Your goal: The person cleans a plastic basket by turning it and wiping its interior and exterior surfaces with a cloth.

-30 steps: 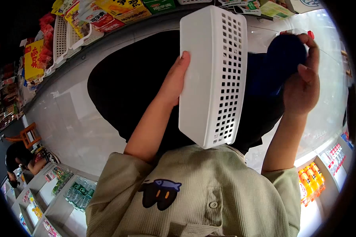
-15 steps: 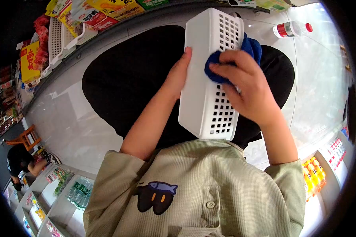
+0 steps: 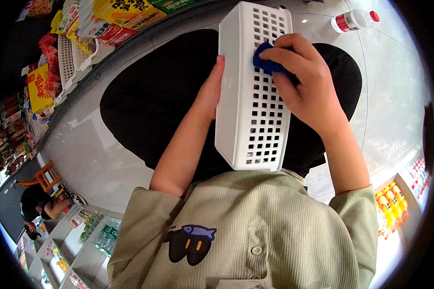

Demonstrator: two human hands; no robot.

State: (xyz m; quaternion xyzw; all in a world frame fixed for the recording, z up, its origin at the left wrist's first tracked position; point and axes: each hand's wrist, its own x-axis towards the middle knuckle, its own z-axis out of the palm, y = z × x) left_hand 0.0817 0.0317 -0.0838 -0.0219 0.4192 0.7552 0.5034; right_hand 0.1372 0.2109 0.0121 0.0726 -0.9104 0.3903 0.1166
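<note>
Fingers (image 3: 284, 57) of right hand (image 3: 314, 86): pinching blue cloth (image 3: 262, 59) against white basket (image 3: 232, 96). Left hand (image 3: 211, 94): holding its smooth side. Basket, over lap (image 3: 154, 96): likely light, stiff, slippery; best gripped by rim (image 3: 283, 139).

A khaki-green, waffle-textured shirt (image 3: 304, 226) has short, loose sleeves (image 3: 359, 216) and a stitched placket (image 3: 257, 236) with a round button (image 3: 256, 250). At the button's nine o'clock sits a black cartoon print (image 3: 190, 254) with two orange strokes, topped at twelve o'clock by a blue fish (image 3: 199, 233). The trousers (image 3: 149, 91) are black.
</note>
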